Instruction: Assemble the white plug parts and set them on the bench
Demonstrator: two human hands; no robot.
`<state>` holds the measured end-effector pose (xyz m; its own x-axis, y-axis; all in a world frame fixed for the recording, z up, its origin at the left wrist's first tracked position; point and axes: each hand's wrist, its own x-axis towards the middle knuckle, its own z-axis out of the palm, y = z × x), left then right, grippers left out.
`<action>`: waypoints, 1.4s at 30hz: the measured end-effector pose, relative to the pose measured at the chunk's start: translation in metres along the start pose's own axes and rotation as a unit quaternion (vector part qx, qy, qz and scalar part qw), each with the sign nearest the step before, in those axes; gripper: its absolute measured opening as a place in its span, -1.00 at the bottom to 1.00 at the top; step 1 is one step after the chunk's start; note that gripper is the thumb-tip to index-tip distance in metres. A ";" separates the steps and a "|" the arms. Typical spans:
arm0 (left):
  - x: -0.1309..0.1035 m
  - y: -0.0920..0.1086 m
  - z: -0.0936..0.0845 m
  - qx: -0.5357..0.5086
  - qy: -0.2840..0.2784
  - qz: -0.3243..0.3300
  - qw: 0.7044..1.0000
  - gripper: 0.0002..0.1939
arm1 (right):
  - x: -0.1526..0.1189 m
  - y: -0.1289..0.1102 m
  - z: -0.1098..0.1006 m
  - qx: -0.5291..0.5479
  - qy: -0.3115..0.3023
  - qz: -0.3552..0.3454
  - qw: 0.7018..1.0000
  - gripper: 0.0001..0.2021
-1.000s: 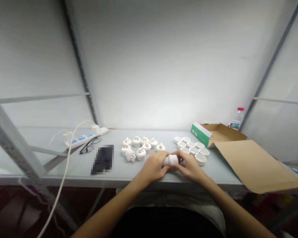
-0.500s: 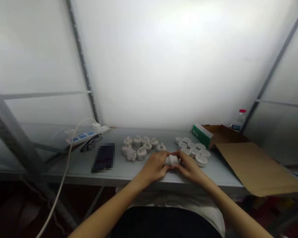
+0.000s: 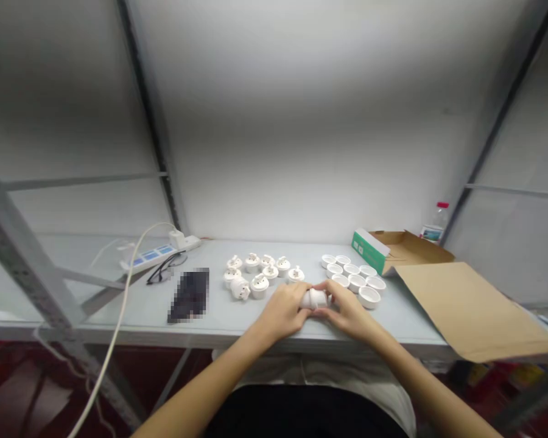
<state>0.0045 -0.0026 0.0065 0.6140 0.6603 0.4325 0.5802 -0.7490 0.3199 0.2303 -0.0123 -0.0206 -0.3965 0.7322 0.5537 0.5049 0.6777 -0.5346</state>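
A small white round plastic fitting lies sideways between both hands, just above the table's front edge. My left hand is closed around its left end, while the fingers of my right hand pinch the right end. A ridge runs around its middle; much of it is hidden by fingers. Left of my hands stand several white round fittings with small holes and raised clips on top, one of them tipped over. To the right, several white shallow round cups sit with their open sides up.
On the grey table lie a dark blurred-out object, black-framed glasses and a power strip with a white cable. At right are an open cardboard box with a green side and a red-capped bottle.
The lighting on the back wall has turned dimmer and greyer. Both hands keep hold of the white fitting in nearly the same place.
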 end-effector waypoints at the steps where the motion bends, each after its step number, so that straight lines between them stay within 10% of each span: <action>1: 0.000 0.000 0.000 0.000 0.000 0.000 1.000 -0.64 | 0.000 -0.001 0.000 -0.001 0.000 0.001 1.000 -0.65; 42: -0.001 0.000 0.002 -0.027 -0.020 0.005 0.999 -0.72 | -0.001 -0.011 -0.004 0.001 -0.041 0.034 0.999 -0.71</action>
<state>0.0048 -0.0031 0.0043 0.6409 0.6542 0.4017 0.5450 -0.7562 0.3621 0.2287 -0.0205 -0.0128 -0.4230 0.7790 0.4628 0.5314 0.6270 -0.5696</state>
